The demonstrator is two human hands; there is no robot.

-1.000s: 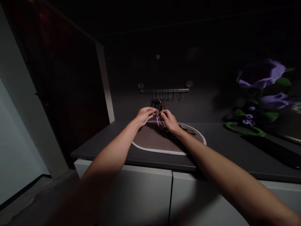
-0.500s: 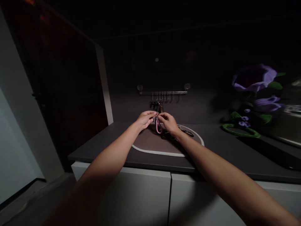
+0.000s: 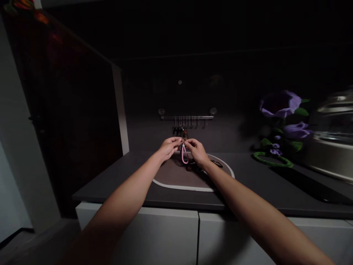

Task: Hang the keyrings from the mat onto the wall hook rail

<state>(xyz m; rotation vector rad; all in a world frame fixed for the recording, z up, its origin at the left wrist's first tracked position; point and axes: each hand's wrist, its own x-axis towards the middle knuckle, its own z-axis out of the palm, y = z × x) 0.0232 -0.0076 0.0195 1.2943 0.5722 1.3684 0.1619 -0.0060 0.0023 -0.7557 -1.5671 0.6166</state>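
Apparently a home: dark countertop (image 3: 110,176) over pale cabinets (image 3: 171,232), clear hook rail (image 3: 187,118) and decorative purple flowers (image 3: 284,105)

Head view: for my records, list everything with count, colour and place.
Counter: 1, grey, centre
Mat: 1, brown, white-rimmed, on counter
Lying items: unclear, dark, on mat
Strap: 1, pink, hanging over mat
Rail: 1, clear, back wall
Hooks: several, clear, on rail
Hanging items: several, dark, below hooks
Disc: 1, white, above rail
Cabinet doors: 2+, white, below counter
Flowers: several, purple, right
Ring: 1, green, below flowers
Patch: 1, black, by ring, unclear
Container: 1, silver, far right
Door: 1, dark, left
Blurred shapes: several, orange, top-left
Left hand: 1, bare, at strap
Right hand: 1, bare, at strap
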